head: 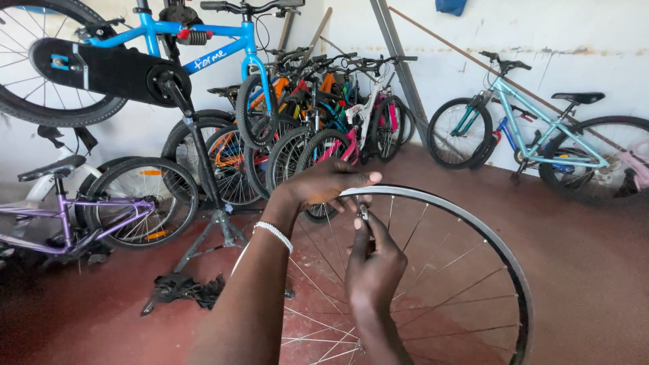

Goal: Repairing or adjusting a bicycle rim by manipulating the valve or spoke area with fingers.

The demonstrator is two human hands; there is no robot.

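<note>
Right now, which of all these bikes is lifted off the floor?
The blue bike at upper left: it is clamped on a black repair stand, wheels in the air. The purple bike, the teal bike and the others stand on the floor.

Single head-worn view, angled down and forward, close over the bare wheel rim [473, 223]; behind it, red floor [581, 257], parked bikes [318, 122] and white wall [581, 40].

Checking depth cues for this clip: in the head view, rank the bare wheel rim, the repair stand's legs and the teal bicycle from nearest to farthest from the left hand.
1. Bare wheel rim: gripped at its top by the left hand.
2. Repair stand's legs: on the floor, to the left, just behind.
3. Teal bicycle: against the far wall, right.
</note>
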